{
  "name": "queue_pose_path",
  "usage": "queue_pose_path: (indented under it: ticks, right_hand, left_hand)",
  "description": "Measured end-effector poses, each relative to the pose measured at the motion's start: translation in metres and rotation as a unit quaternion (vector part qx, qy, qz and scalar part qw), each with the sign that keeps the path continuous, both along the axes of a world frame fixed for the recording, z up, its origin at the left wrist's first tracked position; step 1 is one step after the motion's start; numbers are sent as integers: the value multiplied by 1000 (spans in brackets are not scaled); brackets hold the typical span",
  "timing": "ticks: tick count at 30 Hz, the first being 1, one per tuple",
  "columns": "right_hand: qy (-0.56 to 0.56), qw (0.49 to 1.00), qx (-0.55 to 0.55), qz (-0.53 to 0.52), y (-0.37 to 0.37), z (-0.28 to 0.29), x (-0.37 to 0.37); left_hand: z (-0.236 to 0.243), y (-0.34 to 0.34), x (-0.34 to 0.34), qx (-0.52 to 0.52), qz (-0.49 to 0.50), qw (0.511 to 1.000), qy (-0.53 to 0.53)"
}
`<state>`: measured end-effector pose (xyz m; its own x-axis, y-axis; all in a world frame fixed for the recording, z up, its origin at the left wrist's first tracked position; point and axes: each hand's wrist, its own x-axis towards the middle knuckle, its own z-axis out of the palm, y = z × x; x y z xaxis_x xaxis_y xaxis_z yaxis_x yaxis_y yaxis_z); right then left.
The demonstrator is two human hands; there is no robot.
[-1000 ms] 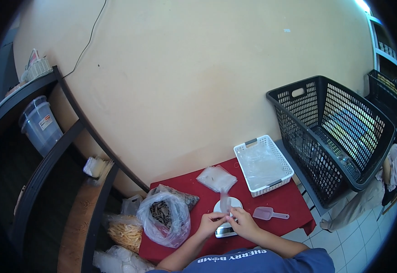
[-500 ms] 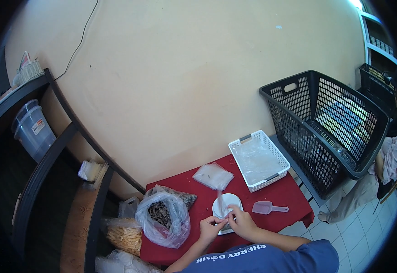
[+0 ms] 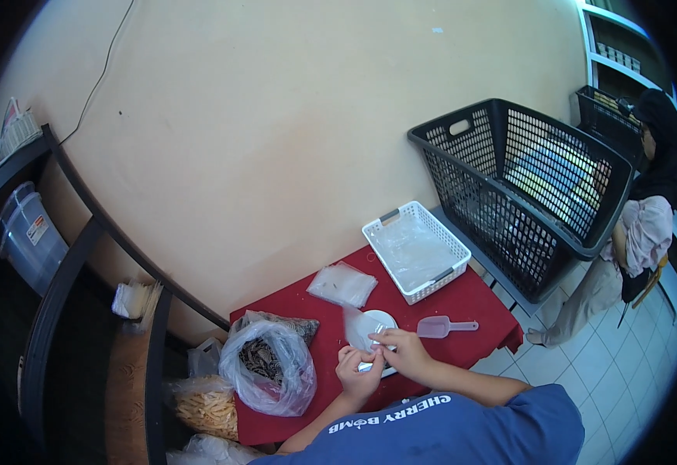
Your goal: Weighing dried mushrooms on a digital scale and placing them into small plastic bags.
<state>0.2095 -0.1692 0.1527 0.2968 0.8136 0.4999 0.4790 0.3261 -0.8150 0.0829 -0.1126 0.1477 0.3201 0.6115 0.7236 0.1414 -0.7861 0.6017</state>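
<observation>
Both hands meet over a white round plate (image 3: 383, 318), part of what looks like a small kitchen scale at the near table edge. My left hand (image 3: 358, 377) and my right hand (image 3: 405, 353) pinch a small clear plastic bag (image 3: 352, 322) between their fingertips; its far end is blurred and sticks out past the fingers. A stack of flat clear bags (image 3: 342, 284) lies just beyond. Right of the plate rests a translucent scoop (image 3: 435, 326). To the left stands a clear plastic sack (image 3: 297, 380) holding dark, striped pieces (image 3: 259, 361).
A white basket (image 3: 454, 273) with clear plastic inside sits at the back of the red table (image 3: 276, 434). Beyond it is a large black crate (image 3: 493, 225). Dark shelving (image 3: 129, 236) and a bag of yellowish sticks (image 3: 207, 411) flank the left. At right sits another person (image 3: 649, 225).
The view has shifted, so the scene lies further left and the person at right shows more. My hands still pinch the bag, whose free end now leans left.
</observation>
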Motion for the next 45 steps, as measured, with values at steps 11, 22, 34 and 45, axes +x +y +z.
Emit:
queue_pose_path:
  ticks: [11, 22, 34, 45]
  right_hand:
    - [-115, 970, -172, 126, -19, 26, 10]
    - [-148, 949, -277, 28, -35, 18, 9]
    - [-273, 848, -406, -201, -57, -105, 118]
    - [-211, 945, -222, -114, -14, -40, 90]
  left_hand:
    - [19, 29, -17, 127, -148, 943, 271]
    - [2, 18, -9, 98, -172, 956, 218]
    - [-23, 37, -85, -353, -257, 896, -82]
    - [-59, 3, -187, -456, -328, 759, -330]
